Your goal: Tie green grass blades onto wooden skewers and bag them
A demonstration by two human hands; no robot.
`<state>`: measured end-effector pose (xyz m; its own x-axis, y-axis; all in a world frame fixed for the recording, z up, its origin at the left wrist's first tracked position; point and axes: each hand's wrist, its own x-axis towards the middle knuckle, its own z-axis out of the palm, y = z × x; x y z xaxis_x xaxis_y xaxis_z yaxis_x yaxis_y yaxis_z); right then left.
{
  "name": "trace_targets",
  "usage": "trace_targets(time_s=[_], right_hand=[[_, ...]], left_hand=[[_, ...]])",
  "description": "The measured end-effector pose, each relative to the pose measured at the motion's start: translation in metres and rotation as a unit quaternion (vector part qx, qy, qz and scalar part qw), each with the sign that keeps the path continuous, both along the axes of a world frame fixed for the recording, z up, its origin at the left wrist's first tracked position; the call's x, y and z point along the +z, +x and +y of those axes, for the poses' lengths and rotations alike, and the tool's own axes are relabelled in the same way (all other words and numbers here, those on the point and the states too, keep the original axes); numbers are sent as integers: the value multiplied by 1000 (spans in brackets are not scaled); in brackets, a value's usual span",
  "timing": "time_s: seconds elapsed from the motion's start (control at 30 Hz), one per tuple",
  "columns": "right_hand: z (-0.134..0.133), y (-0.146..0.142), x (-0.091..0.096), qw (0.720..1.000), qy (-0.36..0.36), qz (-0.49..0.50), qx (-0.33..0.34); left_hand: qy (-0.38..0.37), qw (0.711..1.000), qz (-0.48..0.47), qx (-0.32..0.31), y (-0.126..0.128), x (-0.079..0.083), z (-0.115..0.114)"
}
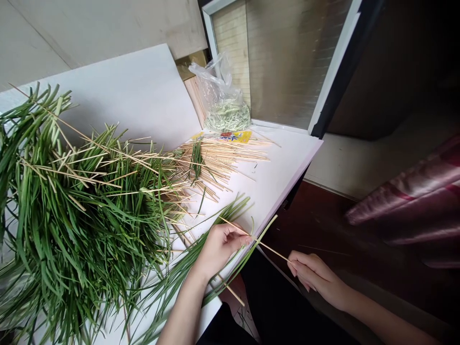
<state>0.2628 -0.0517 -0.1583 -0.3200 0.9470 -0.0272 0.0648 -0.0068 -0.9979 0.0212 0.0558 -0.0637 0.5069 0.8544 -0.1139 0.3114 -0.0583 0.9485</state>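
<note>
Head view: left hand [219,251] curled closed on long green leaf blades [187,266] and thin pale bamboo skewer [269,247]; right hand [316,278] pinching skewer's far end, just past white tabletop [280,163] edge; large green leaf heap [82,215], loose pale skewers [223,158] on top.

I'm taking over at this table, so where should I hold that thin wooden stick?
Probably the bare stretch of the wooden stick nearest the right hand, coming from the right side. That stretch is free of the green leaf blades, which gather around the stick at the left hand, and its slim, straight shape should suit a fingertip pinch.
</note>
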Motion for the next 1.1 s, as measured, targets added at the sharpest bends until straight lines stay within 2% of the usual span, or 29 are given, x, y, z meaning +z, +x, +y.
trace_targets(time_s=[0.2, 0.4, 0.57, 0.77, 0.87, 1.1], right_hand=[[1, 1, 1, 1000, -17, 12, -10], [1, 1, -1, 999, -22, 11, -22], [1, 3, -4, 999, -23, 5, -22], [-1, 4, -7, 1000, -21, 1, -22], [0, 3, -7, 999, -25, 4, -25], [1, 3, -3, 999, -27, -6, -26]], left_hand=[[124, 988, 91, -33, -11, 11, 4], [276, 937, 210, 48, -31, 7, 18], [311, 902, 298, 37, -31, 5, 17], [344, 879, 329, 28, -28, 7, 13], [350, 881, 315, 47, -28, 6, 14], [306, 920, 188, 155, -29, 4, 17]])
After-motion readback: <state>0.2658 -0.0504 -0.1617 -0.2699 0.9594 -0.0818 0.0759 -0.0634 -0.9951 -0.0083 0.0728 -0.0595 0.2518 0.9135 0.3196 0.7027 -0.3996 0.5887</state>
